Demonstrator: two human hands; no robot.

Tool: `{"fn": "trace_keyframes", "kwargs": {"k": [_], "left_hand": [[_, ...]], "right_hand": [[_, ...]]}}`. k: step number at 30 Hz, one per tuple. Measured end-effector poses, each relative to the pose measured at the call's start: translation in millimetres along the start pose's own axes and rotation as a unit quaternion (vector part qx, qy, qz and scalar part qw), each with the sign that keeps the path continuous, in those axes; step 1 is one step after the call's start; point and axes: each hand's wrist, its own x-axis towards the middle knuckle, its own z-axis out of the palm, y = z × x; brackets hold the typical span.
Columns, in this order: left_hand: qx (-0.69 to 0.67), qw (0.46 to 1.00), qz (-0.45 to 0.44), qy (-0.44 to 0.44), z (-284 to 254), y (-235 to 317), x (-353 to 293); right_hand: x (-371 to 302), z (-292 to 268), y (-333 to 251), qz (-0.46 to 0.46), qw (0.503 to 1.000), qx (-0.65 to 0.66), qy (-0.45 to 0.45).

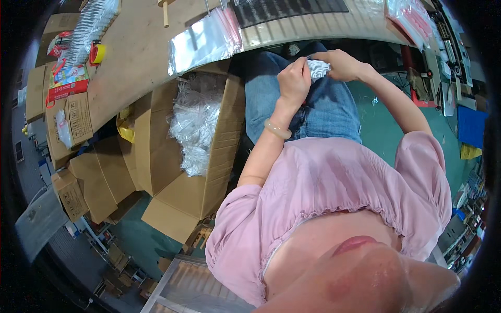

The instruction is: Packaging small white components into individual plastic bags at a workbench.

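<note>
As the head view shows, the left hand (294,81) is clenched on the white bundle (319,69) from its left, while the right hand (339,63) grasps its right side — so it sits between both hands, over the jeans (329,107) — near the edge of the table (141,41).

A tan desk (138,57) spread with packaging supplies, mainly along its far side.
Near the middle, a stack of clear plastic bags with pink edges (206,41) reaches the front edge, just beside a dark mat (289,11); a thin wooden stick (166,14) lies beyond the stack. More clear-and-pink plastic bags (409,22) lie at the right end. At the left, a yellow tape roll (97,53) sits beside a row of slender, shiny pieces (93,28), their kind unclear.
</note>
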Motion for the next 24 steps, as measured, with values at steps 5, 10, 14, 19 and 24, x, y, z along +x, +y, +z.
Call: {"fn": "trace_keyframes", "kwargs": {"k": [5,10,14,19,24], "left_hand": [[-0.011,1.0,-0.009,0.007,1.4,-0.1,3.5],[-0.017,1.0,0.021,-0.016,-0.5,-6.8,4.0],[-0.033,0.99,0.073,-0.116,-18.5,-16.2,7.3],[-0.012,0.959,0.178,-0.219,-47.2,-43.2,9.9],[-0.048,0.967,0.217,-0.127,-56.3,-60.7,14.6]], "right_hand": [[-0.3,-15.5,-8.3,0.01,0.999,-0.013,0.029],[1.8,-17.5,-7.2,-0.059,0.98,-0.192,0.001],[5.0,-18.4,5.4,-0.251,0.909,-0.332,0.038],[5.8,-34.9,12.1,-0.223,0.93,-0.28,-0.088],[0.8,-28.7,14.5,-0.276,0.955,-0.084,0.063]]}}
